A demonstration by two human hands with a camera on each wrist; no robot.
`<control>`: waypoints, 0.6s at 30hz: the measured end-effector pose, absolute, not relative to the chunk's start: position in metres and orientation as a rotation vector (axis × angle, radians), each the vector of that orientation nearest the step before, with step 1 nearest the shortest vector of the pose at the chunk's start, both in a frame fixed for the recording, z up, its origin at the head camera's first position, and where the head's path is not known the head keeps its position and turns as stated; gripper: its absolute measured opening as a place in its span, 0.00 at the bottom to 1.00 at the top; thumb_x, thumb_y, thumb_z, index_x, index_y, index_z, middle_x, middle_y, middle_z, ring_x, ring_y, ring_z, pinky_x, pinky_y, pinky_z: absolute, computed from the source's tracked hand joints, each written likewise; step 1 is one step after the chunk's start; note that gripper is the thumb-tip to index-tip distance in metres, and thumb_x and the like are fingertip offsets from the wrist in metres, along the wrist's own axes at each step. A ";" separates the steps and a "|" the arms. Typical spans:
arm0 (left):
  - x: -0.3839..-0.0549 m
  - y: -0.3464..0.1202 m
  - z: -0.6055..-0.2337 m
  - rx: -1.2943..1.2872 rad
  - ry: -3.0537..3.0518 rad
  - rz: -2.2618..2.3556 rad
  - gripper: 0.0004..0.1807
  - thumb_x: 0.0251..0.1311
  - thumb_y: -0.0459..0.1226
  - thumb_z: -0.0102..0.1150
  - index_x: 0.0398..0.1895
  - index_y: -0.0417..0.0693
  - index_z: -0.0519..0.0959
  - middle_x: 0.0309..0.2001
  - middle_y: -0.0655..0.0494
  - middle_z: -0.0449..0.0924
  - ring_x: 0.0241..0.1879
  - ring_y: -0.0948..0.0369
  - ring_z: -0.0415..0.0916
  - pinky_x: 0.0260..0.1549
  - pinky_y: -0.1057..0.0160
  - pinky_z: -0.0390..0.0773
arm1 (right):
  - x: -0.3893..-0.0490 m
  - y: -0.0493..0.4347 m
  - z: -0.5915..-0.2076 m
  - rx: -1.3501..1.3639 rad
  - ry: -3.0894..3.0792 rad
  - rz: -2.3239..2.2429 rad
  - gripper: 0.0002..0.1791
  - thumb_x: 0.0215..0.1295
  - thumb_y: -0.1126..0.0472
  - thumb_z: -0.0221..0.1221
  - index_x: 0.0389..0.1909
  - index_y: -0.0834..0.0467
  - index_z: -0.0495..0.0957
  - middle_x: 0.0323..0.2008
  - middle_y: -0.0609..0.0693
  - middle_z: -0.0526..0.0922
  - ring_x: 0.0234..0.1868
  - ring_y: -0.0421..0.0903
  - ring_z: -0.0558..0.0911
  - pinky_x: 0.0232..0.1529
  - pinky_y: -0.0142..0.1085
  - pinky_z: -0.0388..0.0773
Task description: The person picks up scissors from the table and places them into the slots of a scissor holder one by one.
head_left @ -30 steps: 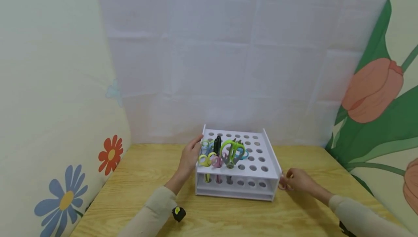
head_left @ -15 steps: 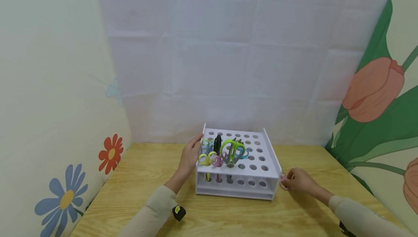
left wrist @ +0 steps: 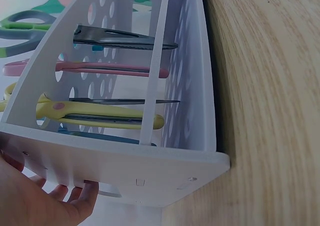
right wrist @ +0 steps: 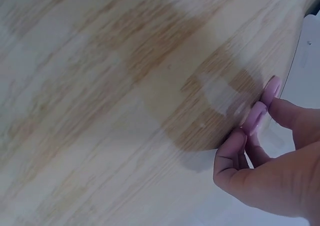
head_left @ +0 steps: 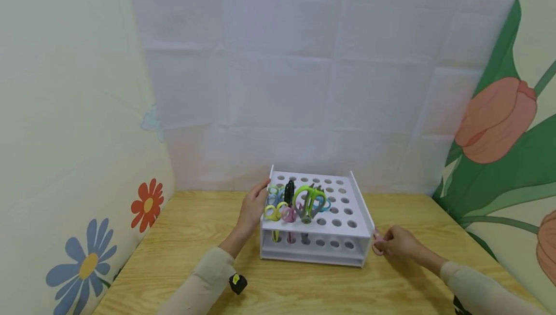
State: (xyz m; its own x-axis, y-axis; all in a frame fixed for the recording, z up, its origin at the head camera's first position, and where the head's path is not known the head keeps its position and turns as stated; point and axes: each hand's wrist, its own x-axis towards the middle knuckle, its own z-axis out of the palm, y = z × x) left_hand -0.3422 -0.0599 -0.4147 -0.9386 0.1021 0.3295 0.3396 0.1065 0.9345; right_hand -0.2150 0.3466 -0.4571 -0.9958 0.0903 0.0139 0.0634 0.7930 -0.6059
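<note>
In the head view my left hand (head_left: 253,205) rests on the left side of a white rack (head_left: 319,230) with rows of round holes. The left wrist view shows its fingertips pressing the outer side panel. My right hand (head_left: 400,242) pinches the pink handle loops of scissors (head_left: 377,245) beside the rack's right wall. In the right wrist view thumb and fingers hold the pink loops (right wrist: 256,117) low over the wood; the blades are hidden. Yellow scissors (head_left: 275,212), pink scissors (head_left: 288,214) and green-and-grey scissors (head_left: 310,203) stand in the rack's left holes.
The wooden table (head_left: 304,288) carries the rack near a white cloth backdrop (head_left: 282,88). Black-handled scissors (head_left: 289,192) and blue-handled scissors (head_left: 323,204) also stand in the rack. A flower-patterned wall (head_left: 517,156) closes the right side.
My right hand has shifted slightly right and down with the pink scissors, and more of their loops shows. My left hand and the rack have stayed in place.
</note>
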 end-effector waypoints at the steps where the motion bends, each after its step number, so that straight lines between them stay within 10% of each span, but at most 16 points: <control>1: -0.342 -0.060 -0.415 -0.443 -2.194 -1.931 0.24 0.75 0.40 0.46 0.69 0.43 0.75 0.70 0.47 0.70 0.71 0.47 0.62 0.70 0.46 0.59 | -0.215 0.347 -0.457 -0.130 -2.928 1.005 0.13 0.63 0.64 0.69 0.22 0.61 0.77 0.18 0.47 0.76 0.21 0.43 0.74 0.21 0.32 0.71; 18: -0.342 -0.059 -0.415 -0.449 -2.189 -1.914 0.24 0.75 0.39 0.45 0.69 0.41 0.75 0.69 0.46 0.72 0.71 0.48 0.63 0.70 0.47 0.60 | -0.217 0.338 -0.451 -0.293 -2.827 1.200 0.10 0.64 0.67 0.68 0.35 0.68 0.75 0.29 0.54 0.79 0.29 0.47 0.78 0.29 0.39 0.80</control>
